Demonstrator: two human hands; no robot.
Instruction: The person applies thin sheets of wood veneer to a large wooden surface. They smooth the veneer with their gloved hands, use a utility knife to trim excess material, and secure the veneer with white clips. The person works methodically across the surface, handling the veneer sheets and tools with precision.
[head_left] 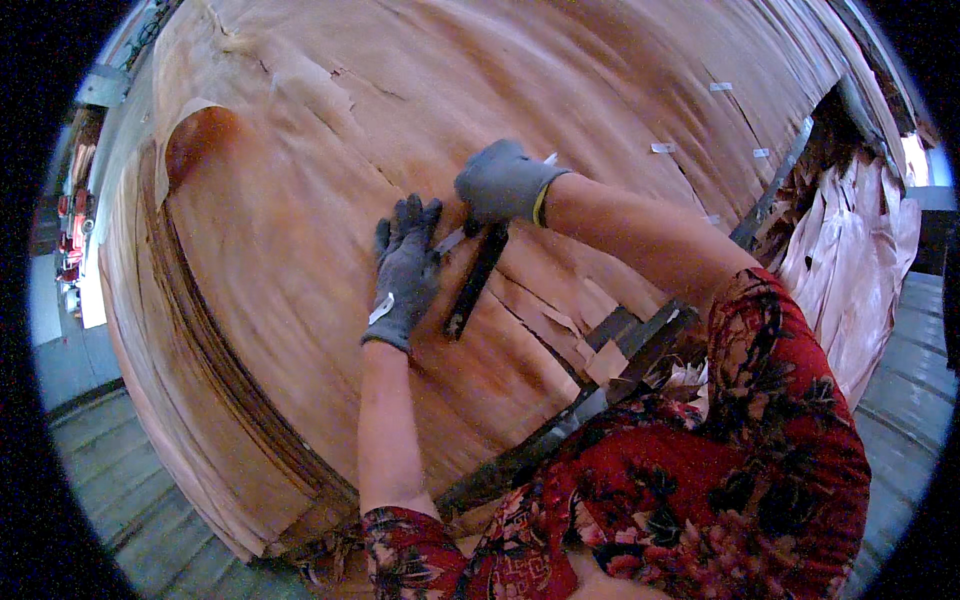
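A wide, thin brown wood veneer sheet (300, 250) lies before me, wrinkled and split in places. My left hand (408, 265), in a grey glove, rests flat on it with the fingers spread. Just to the right, my right hand (508, 182) in a matching glove is closed round a slim knife-like tool (452, 240). Its pale, flat end shows beside my left thumb, and the grip is mostly hidden by the fist. Below the right fist a black flat bar (475, 285) lies slantwise on the sheet; whether the fist touches it I cannot tell.
Small white tape pieces (662, 148) stick along cracks at the right. A curled flap (200, 150) rises at the left, above dark layered edges. Torn veneer strips (840, 250) hang at the far right. A dark metal edge (560, 425) runs close to my body.
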